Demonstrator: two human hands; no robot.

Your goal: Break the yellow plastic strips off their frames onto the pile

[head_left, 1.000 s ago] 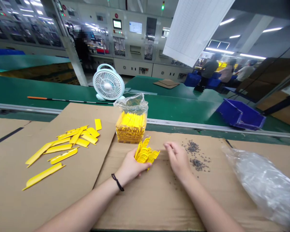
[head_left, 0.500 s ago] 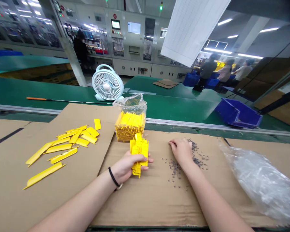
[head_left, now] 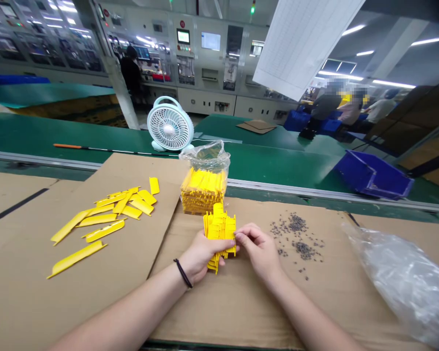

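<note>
Yellow plastic stack (head_left: 219, 234) in left hand (head_left: 203, 256)

**Stack of bright yellow moulded plastic parts** (head_left: 219, 231): smooth, faintly glossy.
**Loose yellow plastic strips** (head_left: 97, 220), toward the top edge of the left cardboard sheet: same smooth sheen.
**Brown corrugated cardboard sheets** (head_left: 76, 292): matt paper, creased.
**Crumpled clear polythene bag** (head_left: 406, 282), at the right cardboard edge: thin, glossy, wrinkled.
**Dark granular bits** (head_left: 296, 234): too small to tell the material.
**White plastic desk fan** (head_left: 170, 124): smooth.
**Blue plastic bin** (head_left: 373, 174): glossy.
**Green bench top** (head_left: 263, 168): smooth, light-reflecting.
**Grey aluminium rail** (head_left: 278, 187): dull metal.
</note>
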